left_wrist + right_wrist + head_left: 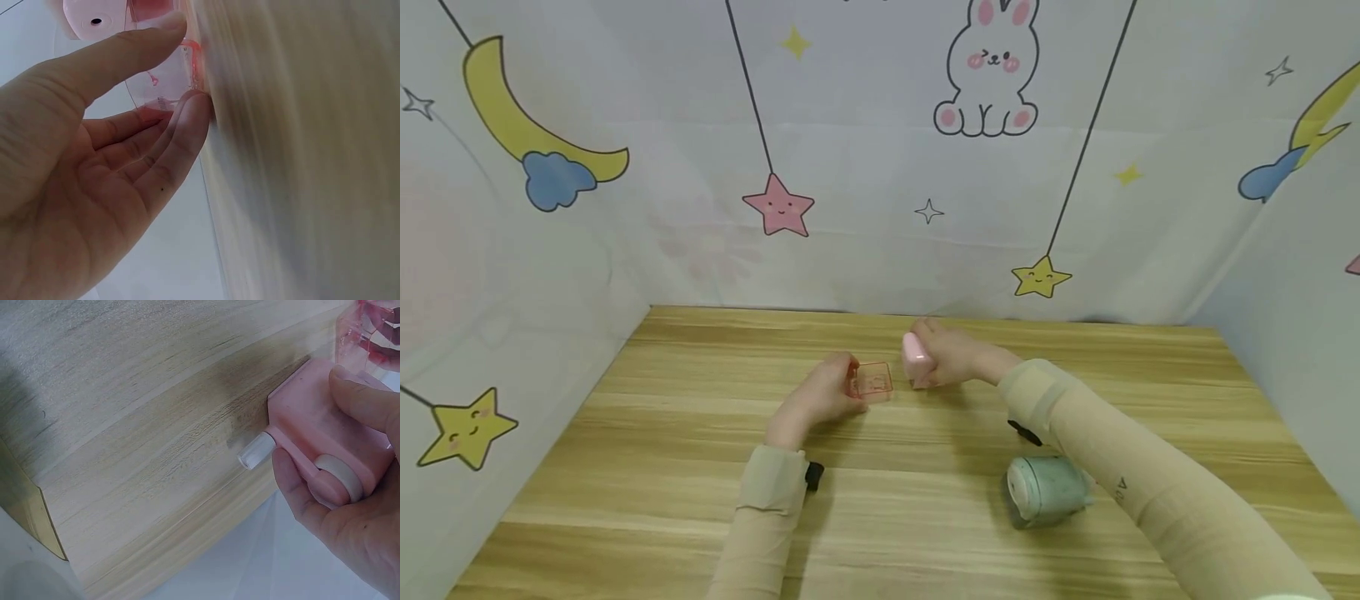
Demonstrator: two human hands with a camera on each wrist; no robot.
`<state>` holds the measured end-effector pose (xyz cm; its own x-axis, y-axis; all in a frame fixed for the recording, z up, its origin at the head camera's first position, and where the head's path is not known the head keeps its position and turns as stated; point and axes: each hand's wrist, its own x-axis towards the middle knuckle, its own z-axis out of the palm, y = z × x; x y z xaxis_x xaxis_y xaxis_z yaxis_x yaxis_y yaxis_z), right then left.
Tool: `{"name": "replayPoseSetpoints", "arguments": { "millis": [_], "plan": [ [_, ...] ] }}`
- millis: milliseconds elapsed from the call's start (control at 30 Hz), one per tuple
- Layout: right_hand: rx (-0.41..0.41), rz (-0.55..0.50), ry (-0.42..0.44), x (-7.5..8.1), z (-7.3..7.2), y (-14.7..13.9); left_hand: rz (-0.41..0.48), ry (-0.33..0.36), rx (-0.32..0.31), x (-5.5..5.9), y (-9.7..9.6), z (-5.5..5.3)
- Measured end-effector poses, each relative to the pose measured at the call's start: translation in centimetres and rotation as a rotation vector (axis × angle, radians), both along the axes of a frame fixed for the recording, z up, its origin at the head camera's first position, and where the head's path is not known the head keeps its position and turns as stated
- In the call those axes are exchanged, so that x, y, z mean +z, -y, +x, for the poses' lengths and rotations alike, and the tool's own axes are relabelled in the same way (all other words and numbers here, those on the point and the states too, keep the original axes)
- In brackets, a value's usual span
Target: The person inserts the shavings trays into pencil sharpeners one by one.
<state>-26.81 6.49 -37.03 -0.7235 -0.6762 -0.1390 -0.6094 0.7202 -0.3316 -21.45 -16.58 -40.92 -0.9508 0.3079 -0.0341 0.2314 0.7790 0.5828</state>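
My right hand (pixel 957 354) grips a pink hand-crank pencil sharpener (pixel 916 360) near the back of the wooden table. In the right wrist view, its pink crank arm (pixel 294 453) has a clear knob (pixel 256 450), and the thumb lies across the body. A round dark pencil hole shows on the sharpener (pixel 94 12) in the left wrist view. To its left, my left hand (pixel 826 390) holds a transparent shavings drawer with red-pink edges (pixel 874 381) between thumb and fingers, at the tabletop. The drawer is apart from the sharpener in the head view.
A mint-green cylindrical object with a pale round end (pixel 1049 490) lies on the wooden table (pixel 910 517), below my right forearm. White cloth with cartoon prints (pixel 880 167) hangs behind the table and along both sides.
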Motion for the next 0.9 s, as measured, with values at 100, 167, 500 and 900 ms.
{"name": "replayPoseSetpoints", "arguments": {
  "millis": [100, 167, 500, 900],
  "plan": [
    [0.005, -0.006, -0.003, -0.04, 0.09, 0.11, -0.003, -0.002, -0.002, -0.04, -0.09, -0.05],
    [0.013, -0.012, -0.002, 0.01, 0.19, 0.2, -0.004, -0.003, -0.003, -0.05, -0.13, -0.07],
    [0.027, -0.028, -0.024, 0.09, 0.68, 0.55, 0.006, -0.024, -0.025, -0.3, -0.22, -0.17],
    [0.033, -0.025, -0.051, -0.08, 0.82, 0.72, 0.013, -0.009, -0.031, -0.01, -0.78, -0.12]
  ]
}}
